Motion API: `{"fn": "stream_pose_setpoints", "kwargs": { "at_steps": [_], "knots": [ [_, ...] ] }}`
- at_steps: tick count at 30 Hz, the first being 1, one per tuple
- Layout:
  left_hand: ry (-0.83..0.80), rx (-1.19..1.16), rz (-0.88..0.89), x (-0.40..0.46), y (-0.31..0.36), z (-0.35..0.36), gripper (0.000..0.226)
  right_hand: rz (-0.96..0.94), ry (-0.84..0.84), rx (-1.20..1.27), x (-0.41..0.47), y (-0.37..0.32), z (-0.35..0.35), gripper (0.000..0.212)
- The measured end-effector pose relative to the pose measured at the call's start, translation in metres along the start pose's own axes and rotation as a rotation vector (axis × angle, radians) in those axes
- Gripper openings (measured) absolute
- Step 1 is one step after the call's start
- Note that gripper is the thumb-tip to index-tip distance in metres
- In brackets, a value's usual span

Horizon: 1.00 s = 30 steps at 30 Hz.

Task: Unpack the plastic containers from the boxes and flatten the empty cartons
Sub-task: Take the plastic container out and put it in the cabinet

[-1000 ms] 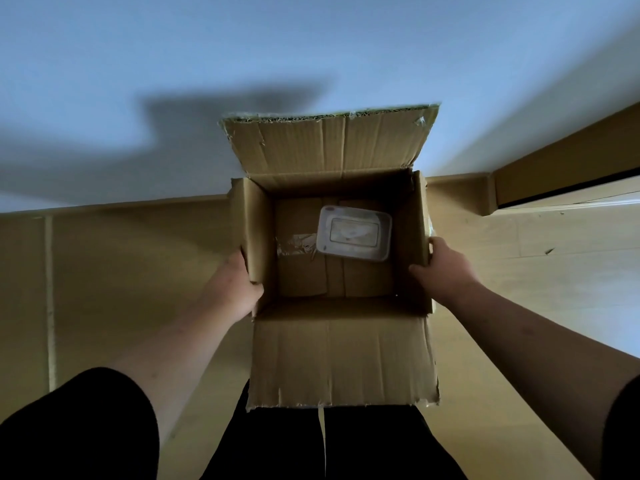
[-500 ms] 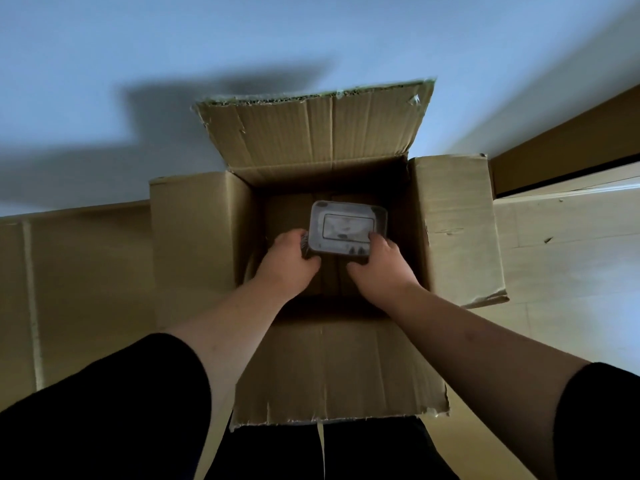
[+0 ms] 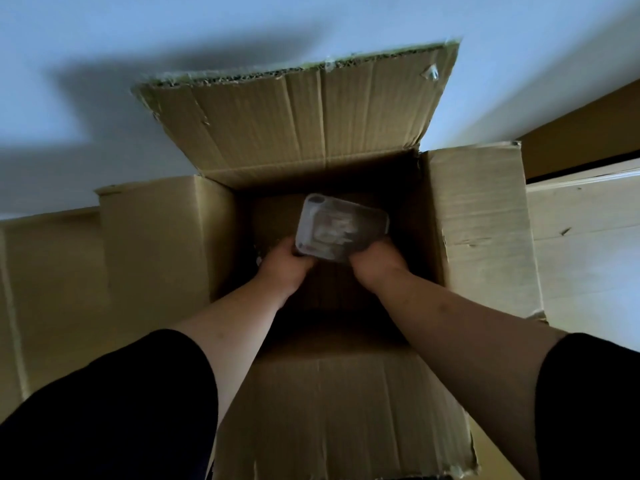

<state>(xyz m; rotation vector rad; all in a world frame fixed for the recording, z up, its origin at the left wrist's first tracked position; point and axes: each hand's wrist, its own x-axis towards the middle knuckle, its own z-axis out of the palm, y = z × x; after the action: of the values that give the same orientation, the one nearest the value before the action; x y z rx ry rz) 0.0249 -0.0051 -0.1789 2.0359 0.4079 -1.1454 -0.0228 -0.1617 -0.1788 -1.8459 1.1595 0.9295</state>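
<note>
A brown cardboard box (image 3: 485,230) stands open on the wooden floor (image 3: 588,258), close against the pale wall (image 3: 104,98), with all four flaps folded outward: the far flap (image 3: 304,112) leans up toward the wall, the left flap (image 3: 156,237) and right flap (image 3: 481,223) spread to the sides, and the near flap (image 3: 346,417) hangs toward the person. Both bare forearms reach down into the opening. The left hand (image 3: 285,263) and the right hand (image 3: 375,259) hold one plastic container (image 3: 341,228) between them, each gripping a near corner, the left hand's fingers curled under its lower left edge and the right hand's under its lower right edge. The container is a clear, rounded rectangular tub with a lid, tilted so its top faces the camera; it is blurred, and pale contents show dimly through the lid. It sits inside the box walls, toward the far side; whether it touches the dark bottom I cannot tell. Black sleeves (image 3: 104,410) cover both upper arms.
</note>
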Motion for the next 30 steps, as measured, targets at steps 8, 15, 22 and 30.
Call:
{"fn": "stream_pose_setpoints", "kwargs": {
  "at_steps": [8,15,22,30],
  "knots": [
    [0.095,0.055,0.035,-0.017,0.016,-0.024,0.027,-0.036,0.045,0.002,-0.033,0.0,-0.012,0.032],
    [-0.058,-0.017,0.071,-0.076,0.03,-0.065,0.044,-0.082,0.143,0.001,-0.111,-0.01,-0.04,0.039],
    [-0.185,-0.087,0.187,-0.186,0.051,-0.117,0.045,-0.18,0.302,0.106,-0.232,-0.019,-0.079,0.01],
    [-0.168,-0.09,0.342,-0.31,0.063,-0.172,0.031,-0.251,0.391,0.217,-0.365,-0.029,-0.096,0.031]
  ]
}}
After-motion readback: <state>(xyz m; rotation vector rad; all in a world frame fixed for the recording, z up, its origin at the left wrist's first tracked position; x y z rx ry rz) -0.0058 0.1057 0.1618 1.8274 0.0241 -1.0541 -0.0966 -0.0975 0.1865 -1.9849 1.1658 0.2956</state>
